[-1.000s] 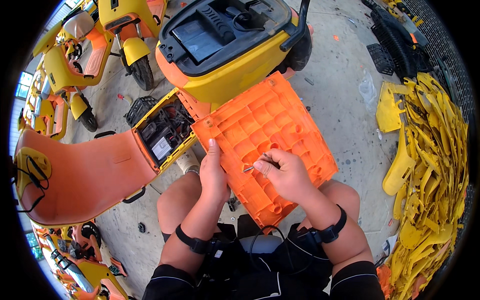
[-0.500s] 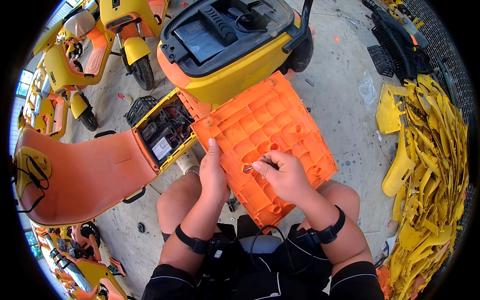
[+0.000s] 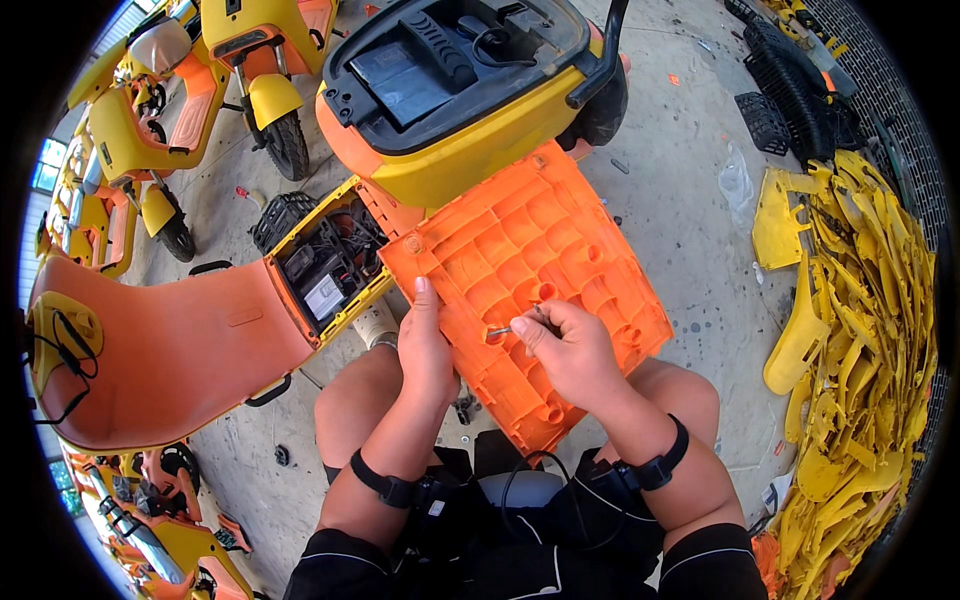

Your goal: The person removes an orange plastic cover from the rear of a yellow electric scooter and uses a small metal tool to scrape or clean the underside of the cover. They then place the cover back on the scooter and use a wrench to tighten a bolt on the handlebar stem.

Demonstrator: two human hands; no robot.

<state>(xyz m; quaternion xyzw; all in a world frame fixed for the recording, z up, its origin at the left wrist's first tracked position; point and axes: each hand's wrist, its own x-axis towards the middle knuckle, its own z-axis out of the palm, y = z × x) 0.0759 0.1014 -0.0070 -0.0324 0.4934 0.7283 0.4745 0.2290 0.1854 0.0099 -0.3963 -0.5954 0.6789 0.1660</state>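
The left hand (image 3: 425, 345) keeps a closed grip on the edge of a ribbed, rectangular orange plastic panel (image 3: 515, 255), held tilted between the knees (image 3: 357, 395). The right hand (image 3: 570, 350) pinches a thin metal rod (image 3: 500, 331) against it. A white rectangular label (image 3: 323, 297), unreadably small, shows inside the yellow-rimmed compartment (image 3: 311, 219).

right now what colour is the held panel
The panel is bright orange; the head view shows it best.
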